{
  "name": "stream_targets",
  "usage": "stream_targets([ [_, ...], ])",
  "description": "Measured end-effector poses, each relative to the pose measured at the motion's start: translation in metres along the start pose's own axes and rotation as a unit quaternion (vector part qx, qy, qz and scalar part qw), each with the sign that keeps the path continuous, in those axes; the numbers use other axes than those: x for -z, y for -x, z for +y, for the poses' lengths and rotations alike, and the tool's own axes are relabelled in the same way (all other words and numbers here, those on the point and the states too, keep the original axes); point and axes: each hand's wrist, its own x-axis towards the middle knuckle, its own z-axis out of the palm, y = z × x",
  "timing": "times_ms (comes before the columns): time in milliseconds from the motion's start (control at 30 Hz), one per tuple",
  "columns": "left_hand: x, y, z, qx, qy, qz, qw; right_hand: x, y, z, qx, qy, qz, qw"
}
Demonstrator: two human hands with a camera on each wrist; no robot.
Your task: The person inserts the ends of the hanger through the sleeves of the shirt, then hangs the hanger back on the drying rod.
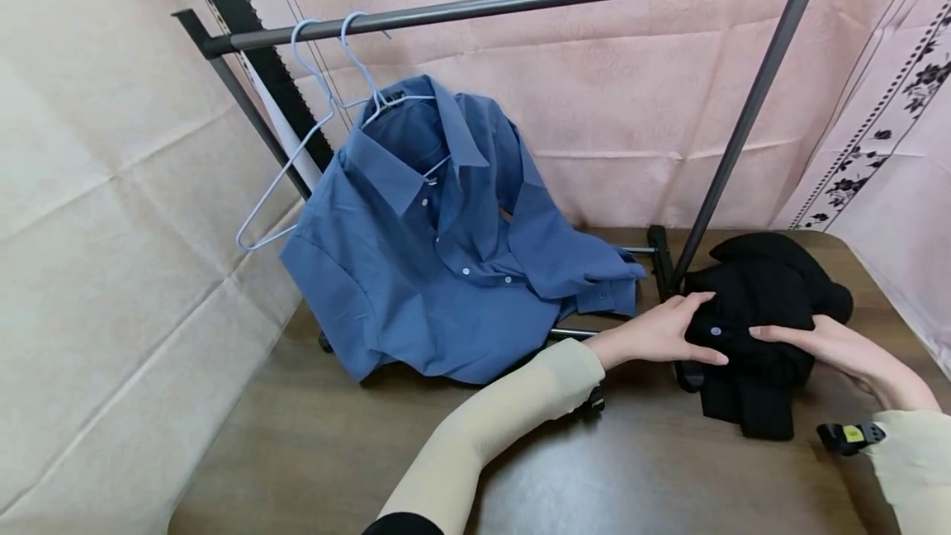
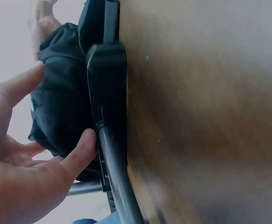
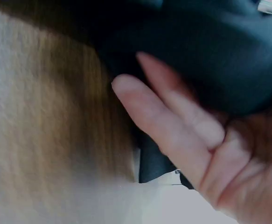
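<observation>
Black bundled cloth garment [image 1: 773, 287] lies on brown wood-grain table [image 1: 594, 477] — left hand [image 1: 661, 330] and right hand [image 1: 843, 347] at its sides, fingers parted, loosely straight, touching without gripping. Left of it — blue button-up shirt [image 1: 446, 304], hung from grey metal rack [image 1: 520, 3].

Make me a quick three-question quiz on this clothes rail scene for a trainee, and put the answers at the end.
1. How many hangers hook over the rail?
2. True or false: the blue shirt hangs on one of those hangers.
3. Fill in the colour: the left hand and the right hand are both at a ___ garment.

Key: 1. Two. 2. True. 3. Black.
</observation>
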Motion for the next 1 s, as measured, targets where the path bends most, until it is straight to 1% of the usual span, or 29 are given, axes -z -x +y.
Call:
stream_targets([
  [133,-0.005,0.003,0.003,0.007,0.005,0.012,0.9999,-0.008,0.004,0.000,0.028,-0.014,0.011,0.999],
  [233,-0.008,0.005,0.004,0.002,0.009,0.028,0.9996,-0.013,0.006,-0.003,0.051,-0.014,0.027,0.998],
  [267,-0.008,0.005,0.004,-0.003,0.011,0.035,0.9993,-0.014,0.007,-0.004,0.064,-0.005,0.035,0.997],
  [400,-0.008,0.007,0.004,-0.023,0.032,0.056,0.9977,-0.014,0.012,-0.014,0.085,0.038,0.069,0.993],
  [500,-0.003,0.010,0.004,-0.039,0.053,0.071,0.9953,-0.013,0.017,-0.023,0.105,0.047,0.098,0.989],
  [600,0.007,0.015,0.007,-0.052,0.067,0.087,0.9926,-0.011,0.024,-0.032,0.132,0.028,0.129,0.983],
  [667,0.017,0.021,0.009,-0.060,0.073,0.099,0.9906,-0.012,0.027,-0.041,0.144,0.019,0.153,0.977],
  [733,0.029,0.028,0.010,-0.078,0.076,0.116,0.9873,-0.012,0.031,-0.050,0.159,0.009,0.177,0.971],
  [867,0.052,0.044,0.010,-0.135,0.077,0.159,0.9749,-0.016,0.039,-0.070,0.187,-0.023,0.207,0.960],
  [900,0.057,0.049,0.009,-0.150,0.081,0.168,0.9709,-0.018,0.041,-0.076,0.196,-0.032,0.209,0.957],
  [1000,0.072,0.066,0.006,-0.177,0.093,0.186,0.9619,-0.025,0.044,-0.095,0.222,-0.060,0.207,0.951],
])
